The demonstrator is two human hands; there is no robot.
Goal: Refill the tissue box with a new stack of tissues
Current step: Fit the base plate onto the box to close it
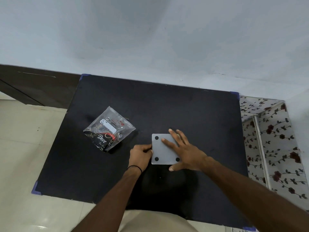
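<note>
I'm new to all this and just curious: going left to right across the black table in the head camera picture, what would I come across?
Plastic packet printed "Dove" → left hand, at the left edge of the box → grey square tissue box, black dots on its upper face → right hand, lying flat on the box.

A grey tissue box (164,149), dotted underside up, is pressed by the right hand (185,150) and pinched at its left edge by the left hand (141,154); a tissue packet (108,129) lies left on the black bench (184,106).

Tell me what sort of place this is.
Probably a room in a home, not a workshop: a black table against a plain pale wall, a tiled floor, and a flower-patterned cloth wardrobe beside it.
</note>
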